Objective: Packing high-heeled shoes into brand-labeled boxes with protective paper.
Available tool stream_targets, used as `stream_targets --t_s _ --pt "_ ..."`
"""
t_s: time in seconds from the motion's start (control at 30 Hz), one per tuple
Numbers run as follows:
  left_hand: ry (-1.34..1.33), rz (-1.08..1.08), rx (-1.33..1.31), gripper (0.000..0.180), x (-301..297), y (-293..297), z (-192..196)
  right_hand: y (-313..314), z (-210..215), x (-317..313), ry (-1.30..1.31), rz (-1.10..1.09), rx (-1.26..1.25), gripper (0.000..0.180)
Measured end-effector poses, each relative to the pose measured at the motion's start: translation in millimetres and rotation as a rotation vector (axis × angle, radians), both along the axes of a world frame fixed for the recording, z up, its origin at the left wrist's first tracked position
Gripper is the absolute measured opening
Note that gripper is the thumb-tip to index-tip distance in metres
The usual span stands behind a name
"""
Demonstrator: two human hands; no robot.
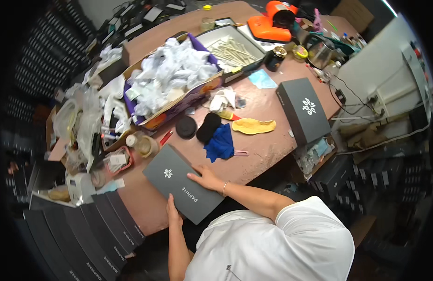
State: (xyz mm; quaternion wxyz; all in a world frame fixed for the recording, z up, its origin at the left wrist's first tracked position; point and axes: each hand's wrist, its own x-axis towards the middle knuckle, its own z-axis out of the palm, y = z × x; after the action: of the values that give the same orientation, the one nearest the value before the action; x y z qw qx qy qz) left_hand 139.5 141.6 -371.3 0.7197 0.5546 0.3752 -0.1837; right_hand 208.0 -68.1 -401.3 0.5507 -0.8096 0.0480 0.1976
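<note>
Could slide off the near table edge (254, 164): dark grey shoe box (183, 182) sits right at that edge, one corner seeming to jut past it, pinned rather than clamped. Left hand (173, 211) pressed against the near long side, fingers wrapped over the lip. Right hand (206, 178) laid flat on the lid, fingers spread, gripping nothing. Could also nudge the round containers (142, 144) just beyond the far corner with a careless push. Looks like a closed, flat rectangular carton, matt charcoal, small white emblem near one end, white lettering near the other, turned diagonally. Second matching box (303, 110) well apart to the right; blue cloth (220, 143) near the far side.
</note>
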Motion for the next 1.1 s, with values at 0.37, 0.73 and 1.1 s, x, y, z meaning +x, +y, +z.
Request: stream_targets --t_s 0.37,0.73,1.1 --pt "-0.441 -0.264 -0.180 0.062 41 -156 95 -176 137 -14 0.061 -0.259 0.656 0.081" --pt "-0.243 -0.044 0.187 0.046 -12 -31 47 -31 28 2 0.153 0.023 0.453 0.066" --pt "-0.307 0.234 -0.388 0.063 -36 22 71 18 80 26 0.549 0.079 0.461 0.050"
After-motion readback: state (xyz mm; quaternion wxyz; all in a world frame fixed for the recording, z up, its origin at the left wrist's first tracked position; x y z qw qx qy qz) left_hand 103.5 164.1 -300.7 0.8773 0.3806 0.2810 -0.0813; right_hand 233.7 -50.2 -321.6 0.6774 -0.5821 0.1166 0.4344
